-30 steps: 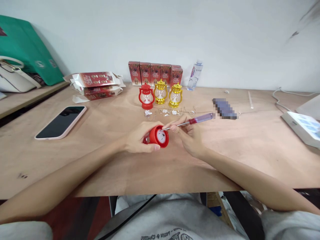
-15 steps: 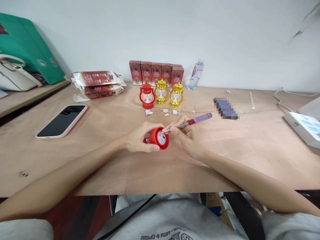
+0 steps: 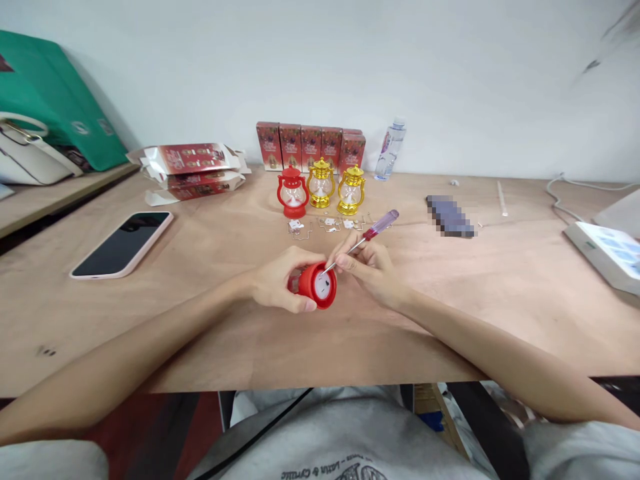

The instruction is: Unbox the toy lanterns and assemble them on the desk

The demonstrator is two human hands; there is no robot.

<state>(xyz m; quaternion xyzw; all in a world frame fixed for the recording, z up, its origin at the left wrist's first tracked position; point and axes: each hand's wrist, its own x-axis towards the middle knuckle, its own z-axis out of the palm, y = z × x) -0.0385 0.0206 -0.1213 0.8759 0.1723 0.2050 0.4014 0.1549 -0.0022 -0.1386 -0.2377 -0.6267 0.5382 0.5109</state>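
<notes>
One of your hands, the left hand (image 3: 277,283), wraps round a red lantern (image 3: 306,283) tipped on its side, apparently so that its base faces your right hand (image 3: 376,270), whose fingers pinch a screwdriver (image 3: 383,224) slantwise with its tip at the white disc (image 3: 323,287) within that base. Beyond both hands, a second red lantern (image 3: 295,212) and two gold lanterns (image 3: 321,200) stand upright, perhaps to leave working room. Your left hand hides much of the held lantern's body, and whether the tip sits in a slot is too small to tell.
</notes>
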